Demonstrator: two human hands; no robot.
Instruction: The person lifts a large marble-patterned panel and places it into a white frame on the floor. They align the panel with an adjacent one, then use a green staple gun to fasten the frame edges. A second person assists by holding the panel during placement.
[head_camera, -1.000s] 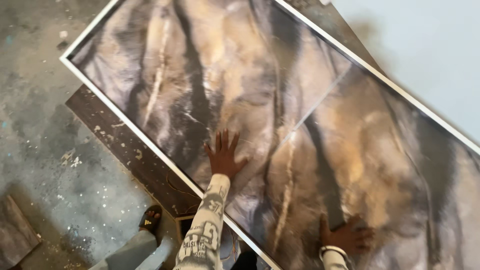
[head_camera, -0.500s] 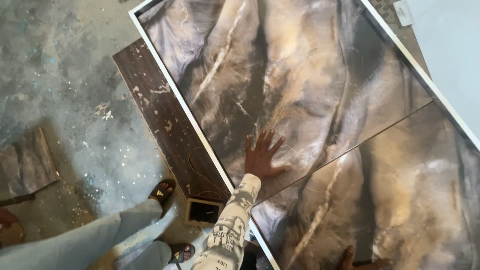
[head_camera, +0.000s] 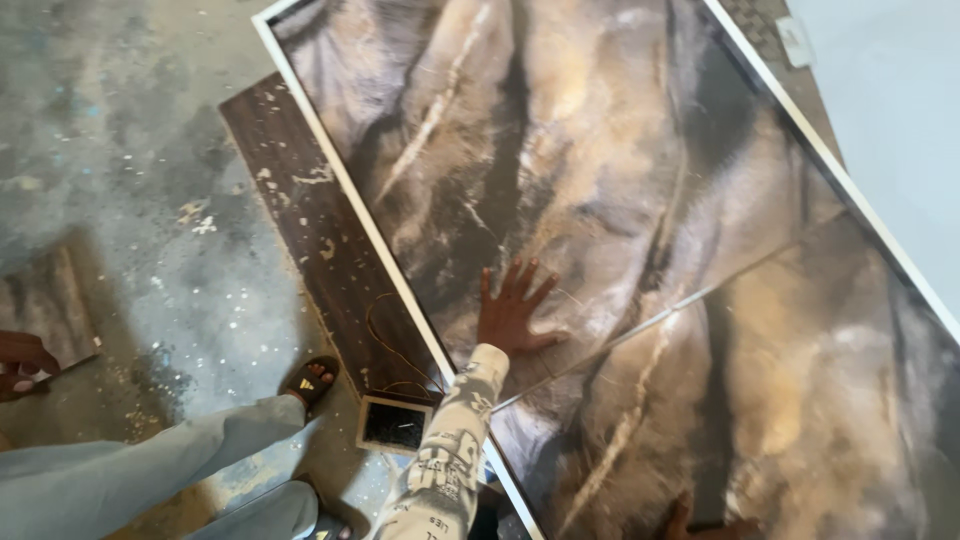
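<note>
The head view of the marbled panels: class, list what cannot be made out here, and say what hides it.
- Right hand: cut off by the bottom edge; only fingertips show on the lower panel.
- Dark wooden board: its far side is hidden under the upper panel.
- Left hand: lies flat; its palm is unseen.

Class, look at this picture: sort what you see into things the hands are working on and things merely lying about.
In use:
left hand, flat on the marble-pattern panel
second marble-pattern panel, joined beside it
right hand, at the bottom edge

Lying about:
dark wood board
square tube end
concrete floor
</note>
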